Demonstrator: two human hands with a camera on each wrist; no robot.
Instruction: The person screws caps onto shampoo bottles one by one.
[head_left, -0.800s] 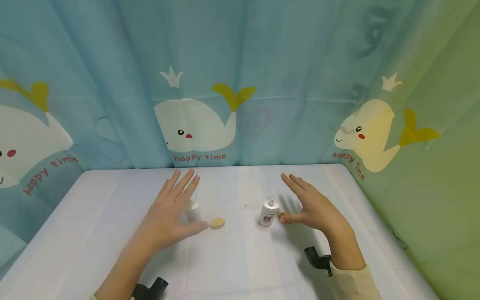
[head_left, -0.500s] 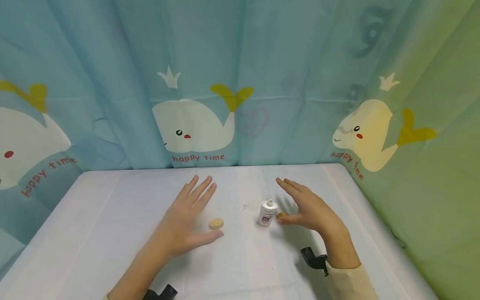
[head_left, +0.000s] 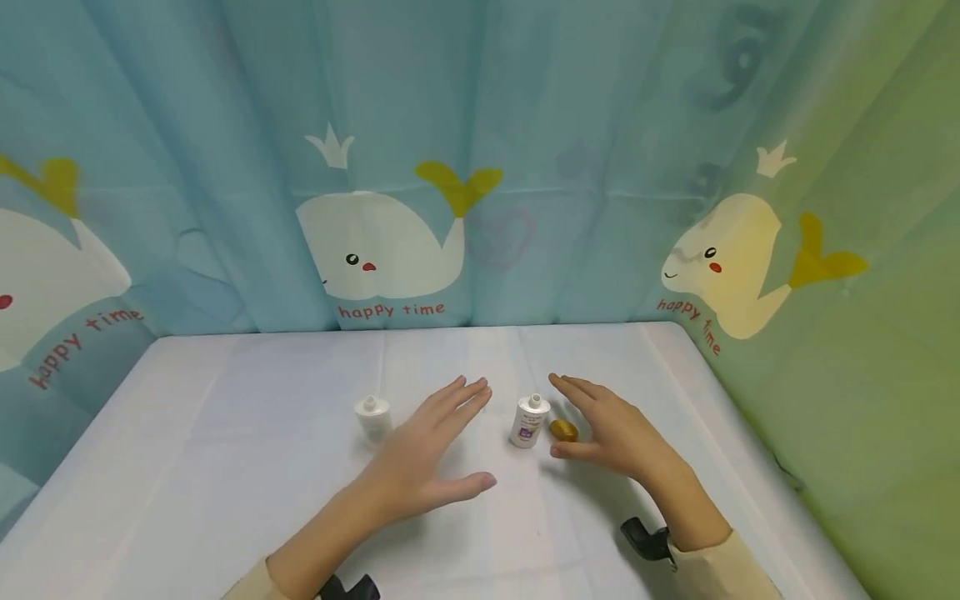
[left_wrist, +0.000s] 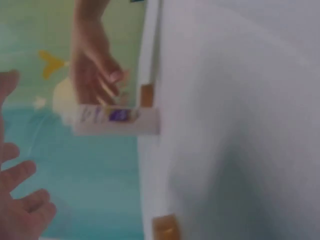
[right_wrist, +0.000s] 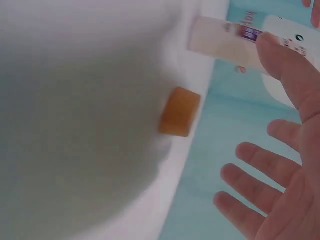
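Note:
Two small white bottles without caps stand upright on the white table. My left hand [head_left: 423, 457] hovers with fingers straight and thumb spread, between the left bottle [head_left: 373, 418] and the right bottle [head_left: 528, 423]. My right hand [head_left: 621, 429], also spread and holding nothing, is just right of the right bottle. A gold cap [head_left: 563, 430] lies between that bottle and my right hand; the right wrist view shows this cap [right_wrist: 180, 112] too. Another gold cap [left_wrist: 166, 227] shows low in the left wrist view; in the head view my left hand hides it.
The white table [head_left: 225, 467] ends at a blue curtain [head_left: 570, 250] with printed whales behind it. A green curtain [head_left: 885, 417] hangs along the right side. Black wrist mounts [head_left: 645, 539] sit on both forearms.
My left hand has moved right, uncovering the left bottle and covering the left gold cap. My right hand has shifted only slightly, showing more of the right cap.

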